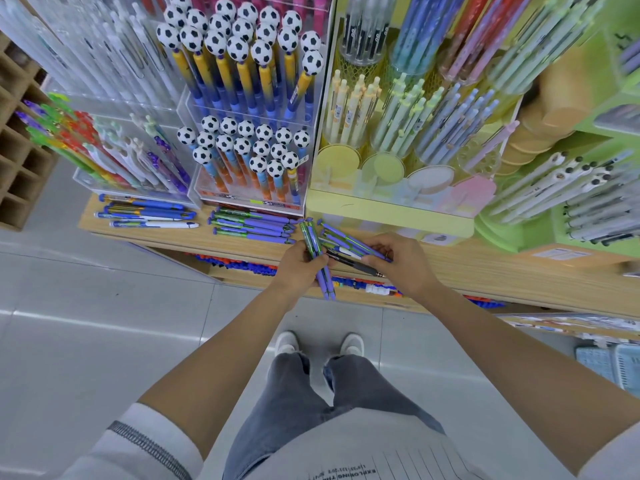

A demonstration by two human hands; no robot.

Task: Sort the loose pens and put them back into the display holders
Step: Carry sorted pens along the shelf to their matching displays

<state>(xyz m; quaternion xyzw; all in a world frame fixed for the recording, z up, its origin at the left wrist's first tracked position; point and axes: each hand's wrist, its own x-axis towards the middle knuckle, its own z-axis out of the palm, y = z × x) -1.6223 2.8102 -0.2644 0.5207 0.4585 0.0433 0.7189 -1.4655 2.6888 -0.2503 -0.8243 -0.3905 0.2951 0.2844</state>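
A: Left hand [300,268] clenched round a bundle of purple-and-green plastic pens [314,241], over the pale wooden shelf [485,268]!
B: Right hand [403,259] pinches loose purple pens [346,241] lying there, before the yellow card display holder [381,210].

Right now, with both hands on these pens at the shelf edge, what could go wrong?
The purple pens gripped in the left hand overhang the shelf edge; one slipping could fall to the floor. A black pen lies in the purple pile that the right hand grips and could get sorted in with it.
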